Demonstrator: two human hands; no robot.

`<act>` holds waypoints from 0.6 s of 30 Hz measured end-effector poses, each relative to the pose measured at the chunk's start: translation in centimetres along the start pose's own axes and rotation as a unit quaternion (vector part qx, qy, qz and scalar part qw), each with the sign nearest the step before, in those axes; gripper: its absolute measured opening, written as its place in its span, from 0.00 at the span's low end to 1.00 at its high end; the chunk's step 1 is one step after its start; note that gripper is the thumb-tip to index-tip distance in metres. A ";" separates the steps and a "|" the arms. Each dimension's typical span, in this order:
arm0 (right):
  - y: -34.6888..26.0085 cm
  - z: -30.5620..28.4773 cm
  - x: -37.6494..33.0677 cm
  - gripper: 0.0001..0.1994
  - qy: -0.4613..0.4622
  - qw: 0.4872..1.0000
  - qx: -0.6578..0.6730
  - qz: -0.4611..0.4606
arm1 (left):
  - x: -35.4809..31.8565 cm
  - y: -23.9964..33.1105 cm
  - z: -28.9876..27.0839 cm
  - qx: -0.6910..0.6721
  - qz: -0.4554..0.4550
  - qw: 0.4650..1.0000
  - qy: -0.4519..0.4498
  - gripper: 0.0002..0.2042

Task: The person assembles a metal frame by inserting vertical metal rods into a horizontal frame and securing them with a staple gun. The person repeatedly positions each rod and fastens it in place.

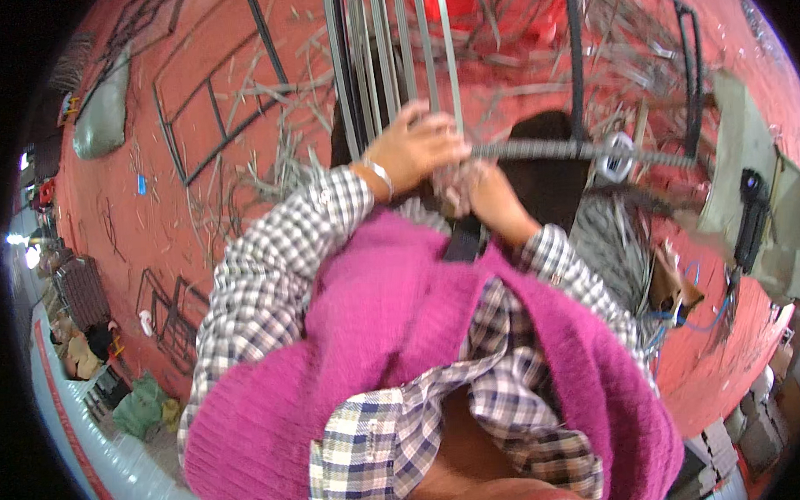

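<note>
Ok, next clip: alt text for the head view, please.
Both hands, the left hand and right hand, meet at a ribbed steel bar that crosses a bundle of thin metal rods. The person wears a checked shirt and magenta vest; below is a red floor strewn with wire scraps and welded frames.

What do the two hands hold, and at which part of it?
Both hands, left hand and right hand, close on the near end of a ribbed steel bar, beside the upright thin rods.

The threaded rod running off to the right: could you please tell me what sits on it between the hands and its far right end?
In the head view, a round silvery disc sits on the threaded rod, right of the right hand and left hand.
</note>
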State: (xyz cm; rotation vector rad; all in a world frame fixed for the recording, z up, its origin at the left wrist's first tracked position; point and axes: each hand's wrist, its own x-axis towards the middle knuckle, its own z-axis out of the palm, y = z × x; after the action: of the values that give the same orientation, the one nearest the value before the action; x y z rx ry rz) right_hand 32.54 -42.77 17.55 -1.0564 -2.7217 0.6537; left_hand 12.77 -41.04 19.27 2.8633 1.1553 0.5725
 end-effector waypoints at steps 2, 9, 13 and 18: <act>-0.3 -0.5 0.0 0.07 -0.079 0.890 0.423 0.149 | -0.2 0.2 -0.2 -0.022 -0.003 1.000 -0.010 0.19; 0.0 1.1 -1.1 0.06 -0.086 0.842 0.484 0.223 | 0.3 0.6 -0.4 -0.041 -0.035 0.998 -0.038 0.18; 0.6 3.0 -1.7 0.08 -0.087 0.660 0.661 0.346 | 0.1 0.7 -0.3 -0.018 -0.038 0.998 -0.049 0.23; 0.3 2.7 -1.6 0.11 -0.045 0.785 0.572 0.233 | -0.1 1.0 -0.4 0.000 -0.001 1.000 -0.013 0.21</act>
State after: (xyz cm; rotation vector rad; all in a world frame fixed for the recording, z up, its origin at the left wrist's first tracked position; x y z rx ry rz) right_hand 33.10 -44.55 15.04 -1.2382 -1.4483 2.0562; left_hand 13.27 -41.91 19.74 2.8609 1.1531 0.5347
